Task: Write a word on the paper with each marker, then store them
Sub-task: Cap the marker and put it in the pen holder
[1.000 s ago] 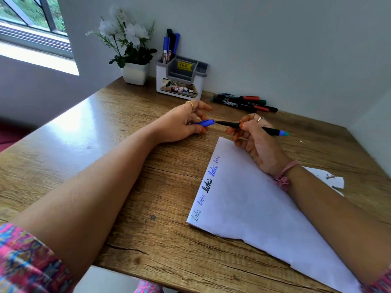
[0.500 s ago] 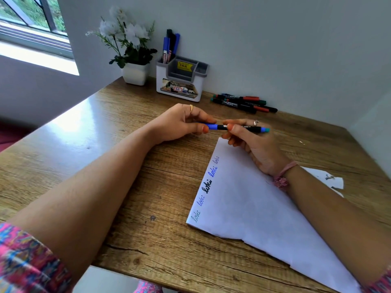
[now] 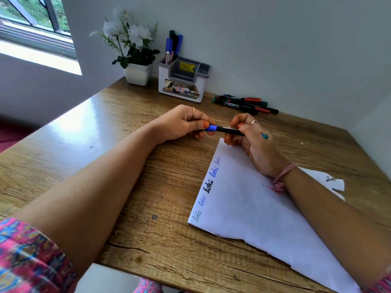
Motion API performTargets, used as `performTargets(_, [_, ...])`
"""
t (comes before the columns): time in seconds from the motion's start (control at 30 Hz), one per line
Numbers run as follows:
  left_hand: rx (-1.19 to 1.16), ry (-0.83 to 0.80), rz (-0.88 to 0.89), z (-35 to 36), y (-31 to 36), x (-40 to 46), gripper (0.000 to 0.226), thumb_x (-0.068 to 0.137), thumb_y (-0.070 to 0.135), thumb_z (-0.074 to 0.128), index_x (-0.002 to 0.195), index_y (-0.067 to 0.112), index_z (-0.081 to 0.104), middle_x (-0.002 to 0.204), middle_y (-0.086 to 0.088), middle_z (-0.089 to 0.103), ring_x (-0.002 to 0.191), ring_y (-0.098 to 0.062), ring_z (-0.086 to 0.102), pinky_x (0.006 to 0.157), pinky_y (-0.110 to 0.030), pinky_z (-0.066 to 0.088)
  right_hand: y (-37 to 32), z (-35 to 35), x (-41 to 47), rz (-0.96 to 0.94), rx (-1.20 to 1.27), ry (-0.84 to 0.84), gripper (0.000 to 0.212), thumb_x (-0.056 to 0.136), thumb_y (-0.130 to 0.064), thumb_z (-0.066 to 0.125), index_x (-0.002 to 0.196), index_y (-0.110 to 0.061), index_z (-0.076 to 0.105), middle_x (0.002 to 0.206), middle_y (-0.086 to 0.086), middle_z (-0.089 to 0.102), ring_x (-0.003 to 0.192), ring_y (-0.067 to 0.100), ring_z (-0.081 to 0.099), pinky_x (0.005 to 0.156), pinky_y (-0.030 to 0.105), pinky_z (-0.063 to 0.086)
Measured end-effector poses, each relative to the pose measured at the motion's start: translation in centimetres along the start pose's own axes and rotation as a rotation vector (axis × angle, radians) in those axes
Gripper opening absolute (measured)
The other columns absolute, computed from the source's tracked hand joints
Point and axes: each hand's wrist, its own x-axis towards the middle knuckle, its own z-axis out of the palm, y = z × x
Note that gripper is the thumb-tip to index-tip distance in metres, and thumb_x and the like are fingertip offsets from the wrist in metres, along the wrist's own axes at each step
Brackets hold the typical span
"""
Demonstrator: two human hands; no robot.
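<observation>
A black marker (image 3: 227, 130) with a blue cap (image 3: 211, 128) lies level between both hands, just above the top corner of the white paper (image 3: 254, 208). My left hand (image 3: 182, 123) pinches the blue cap, which sits on the marker's end. My right hand (image 3: 251, 140) grips the barrel; the marker's blue-green tail end pokes out past it. Several words in blue, black and green run along the paper's left edge. A white and grey holder (image 3: 183, 81) at the back wall has several markers (image 3: 173, 47) standing in it.
Several loose markers (image 3: 245, 103) with red, green and black caps lie by the wall to the right of the holder. A white pot of flowers (image 3: 135, 58) stands left of it. A torn paper scrap (image 3: 330, 182) lies beyond my right wrist. The wooden desk (image 3: 105, 144) ends near me.
A second ago the cap was apart from the marker's tip. My hands came together and the cap now sits on the marker.
</observation>
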Motion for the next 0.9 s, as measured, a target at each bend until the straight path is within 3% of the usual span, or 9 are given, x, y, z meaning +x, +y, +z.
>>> performTargets(0.2, [0.066,-0.023,-0.005,0.1,0.4,-0.1,0.019,0.094,0.008,0.052,0.097,0.019,0.066,0.081,0.010,0.070,0.065,0.000,0.060,0.068,-0.014,0.051,0.0,-0.1,0.0,-0.036,-0.018,-0.050,0.017,0.089,-0.021,0.037,0.088,-0.022,0.054,0.070,-0.001,0.063,0.073,0.017,0.058,0.074,0.034,0.046])
performTargets(0.33, [-0.032,-0.003,-0.035,-0.1,0.5,0.0,0.018,0.094,0.009,0.052,0.102,0.017,0.066,0.077,0.010,0.072,0.064,-0.001,0.059,0.066,-0.015,0.052,-0.3,0.2,0.0,0.020,0.027,0.045,0.014,0.089,-0.025,0.043,0.087,-0.017,0.054,0.065,-0.002,0.062,0.065,0.013,0.056,0.065,0.024,0.046])
performTargets(0.47, [-0.414,0.142,-0.054,-0.3,0.5,0.0,0.017,0.089,0.003,0.058,0.103,0.011,0.060,0.078,-0.002,0.068,0.064,-0.008,0.062,0.067,-0.021,0.055,-0.4,0.3,-0.3,0.027,-0.071,0.061,0.006,0.090,-0.018,0.061,0.091,-0.016,0.055,0.068,-0.007,0.058,0.063,0.003,0.053,0.065,0.017,0.045])
performTargets(0.63, [-0.714,0.384,0.005,-1.2,0.8,0.0,0.019,0.085,0.004,0.063,0.103,0.008,0.056,0.078,-0.007,0.072,0.062,-0.009,0.064,0.062,-0.017,0.056,-0.1,0.2,-0.2,0.032,-0.153,0.027,0.030,0.077,-0.006,0.074,0.093,-0.024,0.057,0.087,-0.008,0.064,0.078,0.001,0.060,0.076,0.016,0.048])
performTargets(0.9, [-0.723,0.611,0.173,-3.1,0.7,-0.1,0.016,0.087,0.009,0.064,0.100,0.010,0.054,0.088,-0.008,0.072,0.081,-0.017,0.069,0.070,-0.025,0.057,-0.2,0.2,-0.2,0.021,-0.266,0.053,0.023,0.081,-0.004,0.069,0.088,-0.024,0.060,0.087,-0.005,0.063,0.077,0.001,0.060,0.071,0.015,0.047])
